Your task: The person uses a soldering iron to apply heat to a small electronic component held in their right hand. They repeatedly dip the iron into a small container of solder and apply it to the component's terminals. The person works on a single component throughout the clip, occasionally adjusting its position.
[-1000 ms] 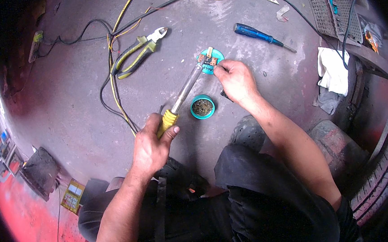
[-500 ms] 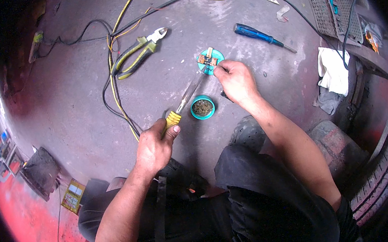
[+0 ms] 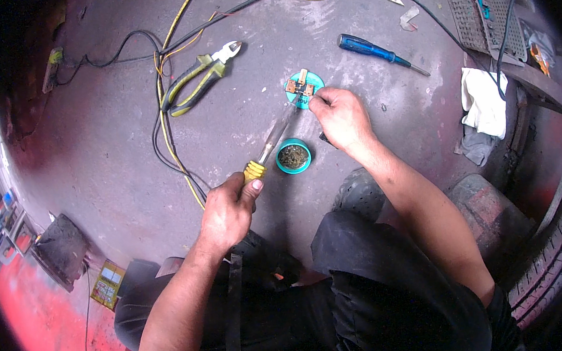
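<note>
Left hand (image 3: 226, 212) grips the yellow-handled soldering iron (image 3: 272, 143), its tip at the small board (image 3: 301, 88). Right hand (image 3: 341, 116) pinches that board on the teal lid (image 3: 313, 78), beside a teal tin (image 3: 293, 156).

Soldering iron (image 3: 272, 143): yellow handle, long metal shaft, lying slantwise from lower left up to upper right, tip at the small circuit board (image 3: 300, 87). Board is brownish, sits on top of a teal round disc (image 3: 306, 89) on the grey floor. Teal round tin (image 3: 293, 156) w/ dark greenish-brown paste inside, open, upright, just right of the iron's shaft, below the disc.
</note>
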`<action>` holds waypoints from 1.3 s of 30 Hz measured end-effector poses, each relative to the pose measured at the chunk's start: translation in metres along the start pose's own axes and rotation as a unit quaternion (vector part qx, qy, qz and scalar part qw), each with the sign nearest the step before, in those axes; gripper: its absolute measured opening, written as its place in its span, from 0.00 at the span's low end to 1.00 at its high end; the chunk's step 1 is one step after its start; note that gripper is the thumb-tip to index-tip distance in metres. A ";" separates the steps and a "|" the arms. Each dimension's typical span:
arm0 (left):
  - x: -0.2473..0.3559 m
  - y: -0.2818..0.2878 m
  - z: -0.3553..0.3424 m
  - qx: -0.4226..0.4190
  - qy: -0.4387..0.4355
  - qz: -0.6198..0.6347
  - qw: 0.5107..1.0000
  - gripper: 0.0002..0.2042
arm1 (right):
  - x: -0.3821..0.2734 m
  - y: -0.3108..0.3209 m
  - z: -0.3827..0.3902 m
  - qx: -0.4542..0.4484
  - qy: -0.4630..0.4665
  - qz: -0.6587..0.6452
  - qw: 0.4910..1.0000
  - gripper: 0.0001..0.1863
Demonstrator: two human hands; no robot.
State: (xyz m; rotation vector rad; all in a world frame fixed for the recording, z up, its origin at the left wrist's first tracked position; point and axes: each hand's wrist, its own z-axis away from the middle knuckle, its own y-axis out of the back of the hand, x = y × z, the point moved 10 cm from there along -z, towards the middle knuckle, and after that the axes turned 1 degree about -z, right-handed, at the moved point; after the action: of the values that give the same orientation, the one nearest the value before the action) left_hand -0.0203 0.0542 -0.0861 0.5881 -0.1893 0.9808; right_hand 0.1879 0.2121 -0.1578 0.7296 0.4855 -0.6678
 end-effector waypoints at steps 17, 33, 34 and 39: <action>0.004 -0.001 -0.001 -0.021 0.016 0.002 1.000 0.21 | -0.002 0.001 0.001 0.003 -0.006 0.000 1.000 0.16; 0.001 -0.004 -0.003 -0.031 0.035 0.029 0.998 0.21 | -0.001 0.002 0.001 0.013 0.000 -0.002 1.000 0.16; 0.001 -0.004 -0.003 -0.031 0.034 0.031 0.998 0.21 | -0.001 0.002 0.001 0.014 0.001 -0.002 1.000 0.16; -0.004 -0.006 -0.003 -0.038 0.033 0.038 0.998 0.22 | 0.000 -0.001 -0.001 0.004 -0.001 -0.003 1.000 0.17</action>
State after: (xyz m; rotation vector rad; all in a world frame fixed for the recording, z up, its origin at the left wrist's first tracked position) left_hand -0.0175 0.0502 -0.0927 0.4807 -0.1902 1.0609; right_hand 0.1876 0.2122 -0.1587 0.7352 0.4841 -0.6753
